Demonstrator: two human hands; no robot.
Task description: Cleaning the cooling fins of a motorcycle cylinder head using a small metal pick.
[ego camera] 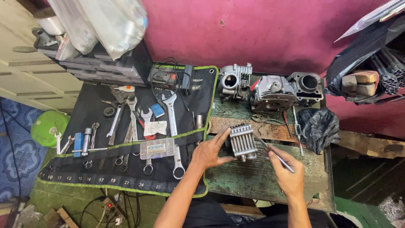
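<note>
Workbench [270,181], green, worn: finned metal cylinder block [243,141] near the middle, steadied by the left hand [209,153], fingers clasped on its side. Right hand [288,171], toward the front edge, pinches a thin metal rod [274,153], tip at the block. Bare room at the front right corner. Back edge: three grey engine castings [270,88]. Left end: black tool roll [126,139], green-trimmed, holding wrenches [171,109]; a small clear plastic packet [157,148] with a blue label lies on it.
</note>
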